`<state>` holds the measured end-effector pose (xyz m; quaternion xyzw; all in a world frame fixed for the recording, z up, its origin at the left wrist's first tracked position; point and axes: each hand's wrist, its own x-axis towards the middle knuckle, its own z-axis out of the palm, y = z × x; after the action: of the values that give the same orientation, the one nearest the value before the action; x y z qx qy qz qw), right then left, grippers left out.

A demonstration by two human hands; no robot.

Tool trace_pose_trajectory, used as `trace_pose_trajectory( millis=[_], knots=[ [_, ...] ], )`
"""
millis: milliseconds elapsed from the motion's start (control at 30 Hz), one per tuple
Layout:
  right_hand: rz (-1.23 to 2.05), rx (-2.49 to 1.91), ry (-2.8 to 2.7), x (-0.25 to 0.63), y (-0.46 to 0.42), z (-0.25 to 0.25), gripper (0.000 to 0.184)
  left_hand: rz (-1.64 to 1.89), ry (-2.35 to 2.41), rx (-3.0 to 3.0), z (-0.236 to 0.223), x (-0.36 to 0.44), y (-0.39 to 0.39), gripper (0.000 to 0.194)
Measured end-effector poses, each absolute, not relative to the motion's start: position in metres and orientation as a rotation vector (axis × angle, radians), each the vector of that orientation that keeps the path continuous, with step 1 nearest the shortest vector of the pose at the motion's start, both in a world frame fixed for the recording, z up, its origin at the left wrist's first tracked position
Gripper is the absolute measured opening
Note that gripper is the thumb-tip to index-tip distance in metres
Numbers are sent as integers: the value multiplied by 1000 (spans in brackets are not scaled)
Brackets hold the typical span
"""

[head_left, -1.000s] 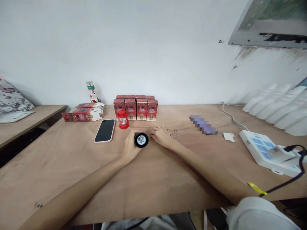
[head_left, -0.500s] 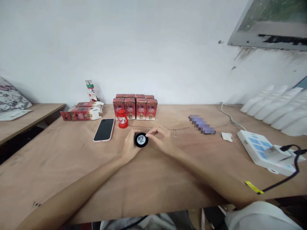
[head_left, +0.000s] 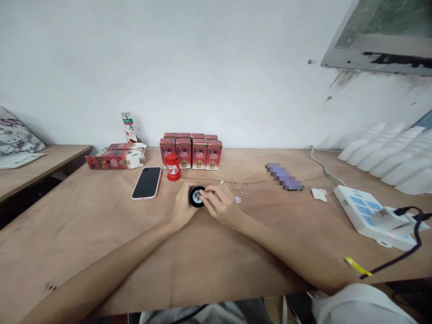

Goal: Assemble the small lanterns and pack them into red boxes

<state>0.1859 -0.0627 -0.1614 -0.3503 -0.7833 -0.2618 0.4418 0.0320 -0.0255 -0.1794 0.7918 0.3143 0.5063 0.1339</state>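
Note:
My left hand (head_left: 182,200) is wrapped round a black round object (head_left: 192,201), whose round end with a pale disc inside faces up at me. The rest of the object is hidden by the fingers. Over that pale disc, my right hand (head_left: 220,202) has its thumb and fingertips pinched together at the right side. What they hold, if anything, is too small to make out. Behind the left hand stands a small red lantern (head_left: 173,169). Several thin wire pieces (head_left: 245,188) and a little white scrap (head_left: 238,200) lie just right of the right hand.
Several red printed boxes (head_left: 183,155) stand near the wall. Left of them lie opened red cartons (head_left: 111,160) and a phone (head_left: 146,183). To the right are a blurred purple item (head_left: 284,176), a white scrap (head_left: 318,194) and a power strip (head_left: 367,211) with cables.
My right hand has moved left, its fingertips going from the rim of the black object to over the pale disc. More wire pieces and a white scrap now show behind it. The left hand holds still.

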Motion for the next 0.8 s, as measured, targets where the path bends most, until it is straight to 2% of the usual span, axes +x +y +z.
trace_pose_trajectory(
  millis=[167, 367, 533, 700, 800],
  knots=[
    [-956, -802, -2004, 193, -63, -169, 22, 1480, 873, 2302, -179, 32, -26, 23],
    [-981, -812, -1994, 191, -68, -165, 22, 1483, 889, 2269, -178, 33, -25, 23],
    [-737, -1144, -2004, 215, -75, -159, 26, 1574, 1029, 2032, -176, 35, -26, 32],
    [-168, -1503, -2168, 264, -76, -161, 33, 1618, 1036, 1989, -176, 37, -26, 38],
    [-34, -1556, -2155, 279, -78, -162, 31, 1641, 1015, 2012, -178, 36, -24, 38]
  ],
)
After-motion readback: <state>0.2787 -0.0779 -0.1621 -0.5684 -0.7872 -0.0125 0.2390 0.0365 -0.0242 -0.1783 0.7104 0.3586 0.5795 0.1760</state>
